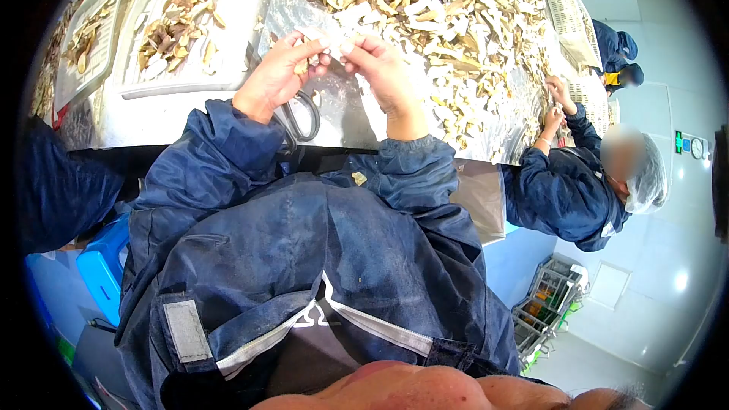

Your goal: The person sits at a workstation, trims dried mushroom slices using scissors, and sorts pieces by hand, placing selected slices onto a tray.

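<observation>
My left hand (282, 74) is closed on pale mushroom slices, with a bit poking out below its fingers. Just to the right, the thumb and fingers of my right hand (378, 68) pinch together at a pale piece (334, 44) between the two hands; its exact outline is washed out by glare. Under my left wrist, black scissor handles (307, 118) lie at the table's edge, their blades hidden. A large heap of sliced dried mushrooms (440, 23) spreads over the table beyond and right of my right hand.
A white plastic tray (129, 68) with some brown slices stands at left, beside another tray (110, 23). A co-worker in a hair net (569, 190) handles pieces at the table's right. Light crates (573, 26) stand behind the heap. A blue bin (105, 266) is below left.
</observation>
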`<state>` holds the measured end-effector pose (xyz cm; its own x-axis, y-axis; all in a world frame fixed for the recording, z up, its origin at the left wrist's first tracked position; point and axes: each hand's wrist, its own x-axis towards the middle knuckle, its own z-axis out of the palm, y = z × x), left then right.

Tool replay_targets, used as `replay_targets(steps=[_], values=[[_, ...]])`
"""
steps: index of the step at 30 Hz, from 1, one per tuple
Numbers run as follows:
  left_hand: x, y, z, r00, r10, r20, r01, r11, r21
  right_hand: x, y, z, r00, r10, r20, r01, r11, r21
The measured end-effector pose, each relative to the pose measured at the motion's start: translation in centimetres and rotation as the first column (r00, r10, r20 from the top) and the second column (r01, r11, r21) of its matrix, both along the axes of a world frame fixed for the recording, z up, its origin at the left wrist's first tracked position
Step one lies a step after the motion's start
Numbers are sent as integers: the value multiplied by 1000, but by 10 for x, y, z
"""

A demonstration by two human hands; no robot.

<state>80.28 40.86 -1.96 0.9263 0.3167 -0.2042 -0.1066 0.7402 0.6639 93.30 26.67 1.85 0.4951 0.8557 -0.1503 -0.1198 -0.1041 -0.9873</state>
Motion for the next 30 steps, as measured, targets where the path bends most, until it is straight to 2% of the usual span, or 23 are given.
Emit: replay_targets(steps=[1,2,3,4,5,6,9,10,13,14,17,20,21,23,24,26,30], values=[[-1,1,1,1000,18,14,-18,1000,-23,4,-2,2,1000,-21,3,21,1000,-15],[-1,2,2,999,37,26,-36,998,-45,15,-1,1,976,17,215,28,978,-206],[-1,3,0,999,39,38,-37,998,-49,20,-1,-1,855,46,517,114,955,-273],[-1,3,-2,998,38,49,-35,998,-54,19,1,6,642,101,760,218,926,-308],[1,3,-4,997,38,65,-34,998,-57,21,3,10,361,177,915,328,895,-303],[3,5,-5,996,36,87,-31,997,-65,23,7,8,325,10,946,327,937,-123],[0,7,-9,993,25,114,-13,995,-102,29,31,1,273,-45,961,359,931,-59],[1,9,-11,994,16,112,-3,993,-120,29,37,0,241,-15,970,353,933,-73],[-1,7,-2,995,38,95,-26,993,-117,42,53,-16,56,6,998,271,962,-21],[-2,5,1,995,52,84,-43,993,-108,43,53,-18,81,69,994,280,956,-90],[-1,7,-5,995,52,88,-41,992,-117,44,48,-16,76,114,991,277,952,-131],[-1,8,-4,996,52,78,-43,992,-116,39,35,-9,162,8,987,245,968,-48],[-1,8,-4,996,56,73,-48,994,-102,39,32,-8,337,-42,941,241,970,-42],[-1,6,-1,996,61,63,-57,996,-74,37,28,-4,645,-134,752,237,971,-31],[0,4,3,996,85,38,-82,995,-61,33,24,-2,903,-171,393,190,982,-10],[-1,-1,12,992,129,-11,-130,991,-30,26,17,8,972,-131,196,134,991,-1],[2,-1,5,999,-10,31,8,997,77,16,12,12,993,-58,-100,60,998,18]])
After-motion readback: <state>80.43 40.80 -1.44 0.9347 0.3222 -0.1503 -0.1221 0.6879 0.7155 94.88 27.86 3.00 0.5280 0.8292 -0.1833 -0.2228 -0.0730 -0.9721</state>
